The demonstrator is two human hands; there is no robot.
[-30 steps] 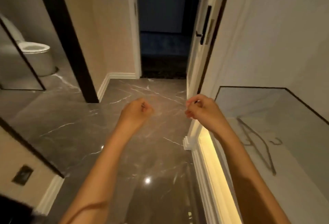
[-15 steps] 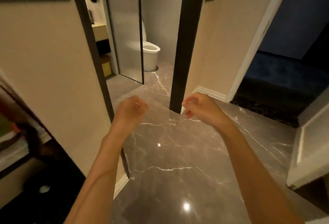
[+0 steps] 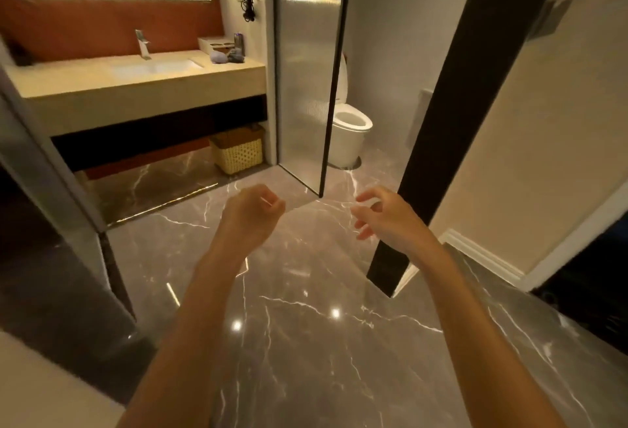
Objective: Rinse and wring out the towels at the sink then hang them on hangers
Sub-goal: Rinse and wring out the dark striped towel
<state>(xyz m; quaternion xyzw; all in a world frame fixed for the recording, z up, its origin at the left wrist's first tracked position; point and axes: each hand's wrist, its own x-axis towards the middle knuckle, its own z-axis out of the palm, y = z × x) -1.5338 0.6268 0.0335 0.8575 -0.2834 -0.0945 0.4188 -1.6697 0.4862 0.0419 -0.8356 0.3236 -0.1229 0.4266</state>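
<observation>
Both my arms reach out over the marble floor, and neither hand holds anything. My left hand [image 3: 251, 213] is curled into a fist. My right hand [image 3: 384, 215] has its fingers spread and loosely bent. Far ahead on the left, a white sink [image 3: 156, 67] with a chrome tap [image 3: 142, 45] is set into a beige counter [image 3: 136, 94]. Two small crumpled greyish cloths [image 3: 227, 55] lie on the counter to the right of the sink. No hanger is in view.
A frosted glass partition [image 3: 306, 70] stands between the counter and a white toilet [image 3: 350, 128]. A woven basket [image 3: 239, 150] sits under the counter. A black door post [image 3: 441, 128] rises at the right, and a dark wall corner [image 3: 68, 257] juts in at the left.
The view has swung left from the hallway door to the bathroom, bringing the sink counter into sight. My right hand's fingers have opened out from a curl, while the left stays fisted.
</observation>
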